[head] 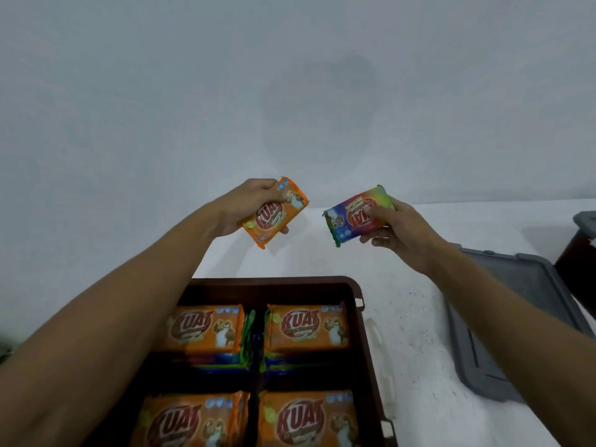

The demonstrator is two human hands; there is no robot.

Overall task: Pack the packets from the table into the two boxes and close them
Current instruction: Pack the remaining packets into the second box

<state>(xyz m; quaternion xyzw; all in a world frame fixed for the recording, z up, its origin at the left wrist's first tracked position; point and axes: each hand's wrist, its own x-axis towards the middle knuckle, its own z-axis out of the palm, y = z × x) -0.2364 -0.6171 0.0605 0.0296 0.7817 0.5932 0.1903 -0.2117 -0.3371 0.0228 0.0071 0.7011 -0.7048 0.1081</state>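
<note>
Left hand [250, 203] grips orange packet [274, 214], right hand [404, 229] grips rainbow packet [356, 214], both up beyond far rim of brown box [274, 281], long axes slanted; box lies back toward body, left probably better aligned.

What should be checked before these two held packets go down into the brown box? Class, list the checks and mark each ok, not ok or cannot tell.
1. Left hand grips the orange packet: ok.
2. Right hand grips the rainbow packet: ok.
3. Brown box open on top: ok.
4. Room left in it: cannot tell; four packet stacks cover the visible floor.
5. Second box ready: cannot tell; only a grey plastic piece shows, partly behind the right arm.
</note>
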